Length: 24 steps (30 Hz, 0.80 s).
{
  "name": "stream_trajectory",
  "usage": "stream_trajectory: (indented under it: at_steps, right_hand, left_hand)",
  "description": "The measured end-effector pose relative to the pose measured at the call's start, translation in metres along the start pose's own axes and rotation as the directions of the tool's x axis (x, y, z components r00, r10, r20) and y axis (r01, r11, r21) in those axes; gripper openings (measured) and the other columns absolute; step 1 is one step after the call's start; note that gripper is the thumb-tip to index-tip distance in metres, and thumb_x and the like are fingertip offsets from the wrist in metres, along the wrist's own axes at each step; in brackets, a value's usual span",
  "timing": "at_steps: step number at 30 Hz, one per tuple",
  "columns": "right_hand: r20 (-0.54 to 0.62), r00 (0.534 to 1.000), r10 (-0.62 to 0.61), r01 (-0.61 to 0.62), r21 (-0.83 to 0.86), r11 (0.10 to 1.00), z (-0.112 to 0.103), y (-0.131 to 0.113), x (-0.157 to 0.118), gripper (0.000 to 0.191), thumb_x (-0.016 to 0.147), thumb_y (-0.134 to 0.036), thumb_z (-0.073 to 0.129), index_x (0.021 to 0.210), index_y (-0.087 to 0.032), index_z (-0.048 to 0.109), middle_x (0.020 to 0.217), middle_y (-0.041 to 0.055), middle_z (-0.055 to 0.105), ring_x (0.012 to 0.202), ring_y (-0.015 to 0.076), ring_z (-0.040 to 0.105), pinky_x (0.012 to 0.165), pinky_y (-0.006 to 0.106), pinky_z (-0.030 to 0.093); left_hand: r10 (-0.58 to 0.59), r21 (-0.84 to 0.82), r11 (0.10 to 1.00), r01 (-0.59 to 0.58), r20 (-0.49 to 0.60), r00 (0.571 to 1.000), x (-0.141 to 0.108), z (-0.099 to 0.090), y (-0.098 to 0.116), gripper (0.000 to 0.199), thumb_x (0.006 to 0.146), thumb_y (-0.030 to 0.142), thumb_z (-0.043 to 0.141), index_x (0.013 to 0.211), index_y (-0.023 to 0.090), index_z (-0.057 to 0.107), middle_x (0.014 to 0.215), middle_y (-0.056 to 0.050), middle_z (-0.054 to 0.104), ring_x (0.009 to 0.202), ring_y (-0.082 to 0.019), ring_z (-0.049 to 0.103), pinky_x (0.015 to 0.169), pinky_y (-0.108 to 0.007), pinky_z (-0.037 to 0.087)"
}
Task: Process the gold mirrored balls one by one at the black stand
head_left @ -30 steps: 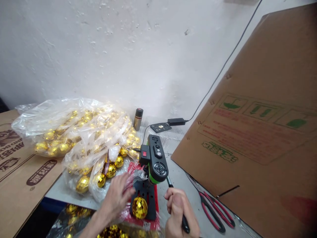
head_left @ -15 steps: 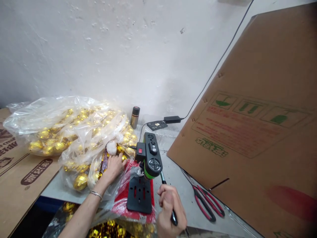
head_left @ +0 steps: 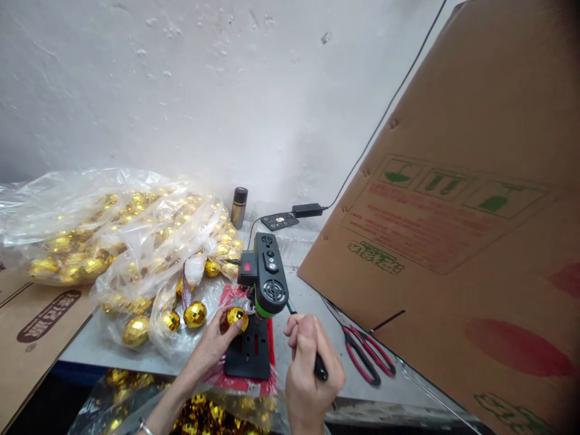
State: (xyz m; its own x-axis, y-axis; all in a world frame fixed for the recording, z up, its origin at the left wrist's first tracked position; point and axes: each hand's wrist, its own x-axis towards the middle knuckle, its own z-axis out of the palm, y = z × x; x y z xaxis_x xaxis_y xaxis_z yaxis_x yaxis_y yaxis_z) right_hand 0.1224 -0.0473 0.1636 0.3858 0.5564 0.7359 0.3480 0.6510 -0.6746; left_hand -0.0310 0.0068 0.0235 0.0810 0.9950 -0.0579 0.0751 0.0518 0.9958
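My left hand (head_left: 218,339) holds a shiny gold faceted ball (head_left: 237,319) between thumb and fingers, over the black base plate (head_left: 248,356) of a small machine. The black and green machine head (head_left: 270,275) stands above that plate, just right of the ball. My right hand (head_left: 312,362) is wrapped round the black-tipped lever (head_left: 321,367) at the machine's right side. Left of my left hand, another gold ball (head_left: 195,314) rests on clear plastic. A red sheet (head_left: 270,344) under plastic lies beneath the machine.
Clear bags of gold balls (head_left: 131,241) fill the left side. Behind are a dark cylinder (head_left: 239,208) and a black adapter (head_left: 308,210). Red-handled scissors (head_left: 369,356) lie beside a large cardboard box (head_left: 444,229) on the right. More gold balls (head_left: 217,414) are below the table edge.
My left hand has come away from the open bag towards the machine, now with a gold ball in its fingers. My right hand stays on the lever. The view has shifted slightly.
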Motion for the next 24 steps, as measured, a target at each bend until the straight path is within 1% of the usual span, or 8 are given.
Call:
stream_trajectory:
  at_steps: [3,6,11,15,18,21,24]
  right_hand:
    - [0.015,1.0,-0.005,0.005,-0.014,1.0,-0.001,-0.001,-0.001,0.034,0.108,-0.013,0.05,0.075,-0.021,0.054,0.068,-0.0041,0.05,0.063,0.0094,0.056,0.058,0.022,0.043]
    - [0.011,1.0,-0.028,0.028,-0.023,0.999,-0.003,-0.001,-0.003,0.034,0.107,-0.011,0.05,0.075,-0.021,0.053,0.068,-0.0038,0.05,0.063,0.0097,0.056,0.055,0.022,0.041]
    - [0.0,0.997,-0.076,0.076,-0.01,0.997,-0.004,0.001,-0.006,0.033,0.105,-0.006,0.049,0.076,-0.021,0.052,0.068,-0.0039,0.052,0.064,0.0092,0.057,0.057,0.022,0.043]
    - [0.004,0.998,-0.063,0.063,-0.013,0.998,-0.005,0.003,-0.009,0.032,0.105,-0.005,0.049,0.077,-0.02,0.053,0.069,-0.0035,0.053,0.064,0.0086,0.057,0.057,0.022,0.042]
    - [0.009,0.997,-0.077,0.077,-0.02,0.997,-0.005,0.002,-0.009,0.032,0.105,-0.005,0.048,0.078,-0.02,0.054,0.069,-0.0037,0.053,0.064,0.0082,0.057,0.057,0.021,0.043]
    - [0.014,0.995,-0.098,0.098,-0.03,0.995,-0.004,0.001,-0.008,0.032,0.105,-0.005,0.048,0.077,-0.02,0.053,0.068,-0.0041,0.052,0.064,0.0078,0.056,0.057,0.021,0.042]
    - [0.016,0.994,-0.11,0.11,-0.03,0.993,-0.004,0.0,-0.007,0.032,0.105,-0.004,0.047,0.078,-0.02,0.054,0.068,-0.0041,0.052,0.064,0.0079,0.056,0.058,0.021,0.043]
  left_hand:
    - [0.078,0.135,0.988,-0.076,-0.004,0.997,-0.008,0.005,-0.01,0.06,0.089,0.06,0.07,0.133,0.021,0.065,0.133,-0.015,0.077,0.125,-0.036,0.071,0.112,-0.054,0.054]
    - [0.148,0.263,0.953,-0.148,0.021,0.989,-0.011,0.005,-0.01,0.055,0.088,0.051,0.074,0.134,0.021,0.066,0.14,-0.017,0.074,0.133,-0.039,0.067,0.117,-0.059,0.05]
    - [0.191,0.366,0.901,-0.233,0.146,0.971,-0.013,0.004,-0.01,0.056,0.085,0.041,0.077,0.136,0.021,0.066,0.132,-0.018,0.077,0.124,-0.041,0.072,0.11,-0.06,0.056]
    - [0.214,0.408,0.874,-0.263,0.162,0.963,-0.016,0.002,-0.014,0.056,0.085,0.036,0.076,0.138,0.022,0.065,0.133,-0.018,0.076,0.123,-0.041,0.073,0.107,-0.06,0.057]
    - [0.225,0.418,0.862,-0.288,0.194,0.955,-0.016,0.002,-0.014,0.054,0.085,0.033,0.075,0.137,0.021,0.066,0.13,-0.018,0.077,0.119,-0.04,0.074,0.104,-0.059,0.059]
    - [0.252,0.442,0.84,-0.316,0.199,0.947,-0.015,0.006,-0.013,0.056,0.083,0.031,0.076,0.136,0.019,0.066,0.127,-0.018,0.078,0.118,-0.04,0.073,0.102,-0.058,0.059]
    - [0.261,0.489,0.813,-0.318,0.182,0.948,-0.013,0.014,-0.011,0.054,0.082,0.03,0.076,0.133,0.019,0.066,0.123,-0.018,0.077,0.115,-0.04,0.072,0.1,-0.058,0.058]
